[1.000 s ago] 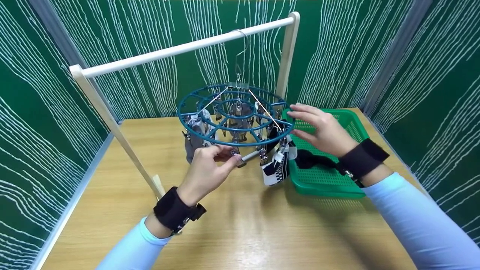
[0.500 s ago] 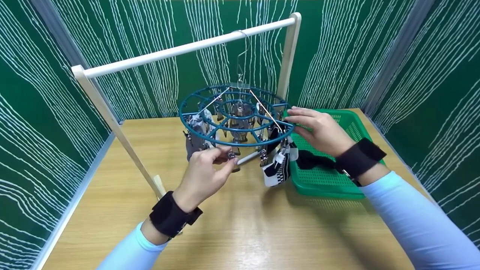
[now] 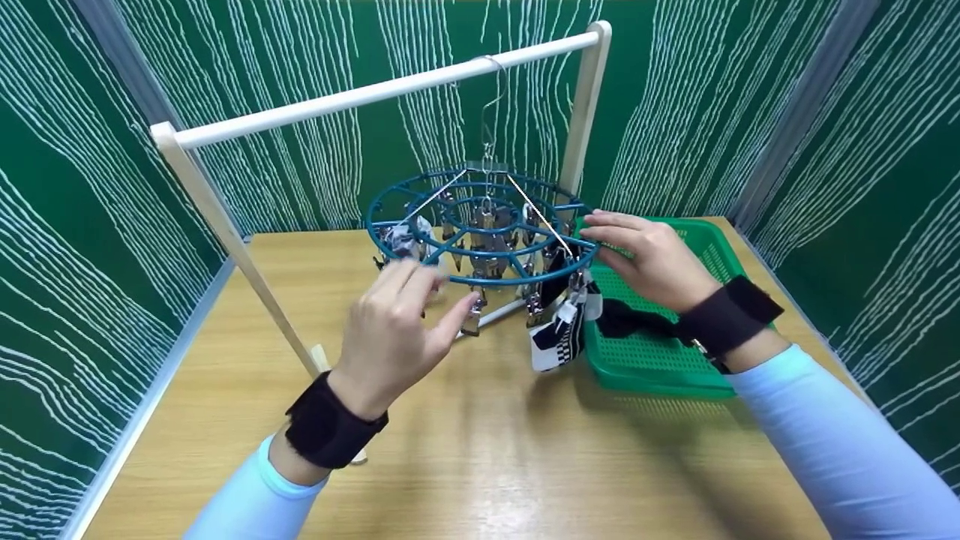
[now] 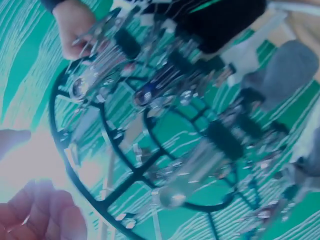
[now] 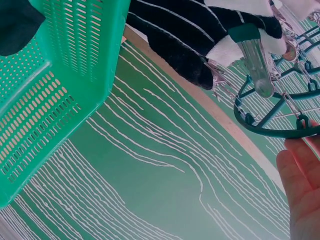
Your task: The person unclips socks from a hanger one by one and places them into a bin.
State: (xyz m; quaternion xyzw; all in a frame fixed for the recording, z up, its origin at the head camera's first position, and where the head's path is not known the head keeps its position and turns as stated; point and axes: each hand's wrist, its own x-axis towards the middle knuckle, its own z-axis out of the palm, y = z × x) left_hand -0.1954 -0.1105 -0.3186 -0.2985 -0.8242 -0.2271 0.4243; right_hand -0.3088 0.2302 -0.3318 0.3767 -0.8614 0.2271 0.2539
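Note:
A round blue-green clip hanger (image 3: 487, 281) hangs from a metal hook on a white rail. Blurred, my left hand (image 3: 386, 330) stands at its front rim with nothing in the fingers. An unoccupied metal clip (image 3: 472, 319) dangles just right of that thumb. My right hand (image 3: 656, 262) rests its fingertips on the right rim, also seen with the fingers (image 5: 300, 160) in the right wrist view. Black-and-white socks (image 3: 559, 345) hang clipped at the right front. Grey cloth (image 3: 405, 238) hangs at the left, partly behind my left hand.
The white rail (image 3: 337, 101) runs above on wooden posts (image 3: 589, 112). A green basket (image 3: 652, 382) stands on the table at the right, a black garment (image 3: 630, 319) inside it. Green walls with white streaks enclose the table (image 3: 480, 450).
My left hand has let go of the front clip and moved slightly left and up, its fingers spreading. My right hand has gone from beside the rim to touching it.

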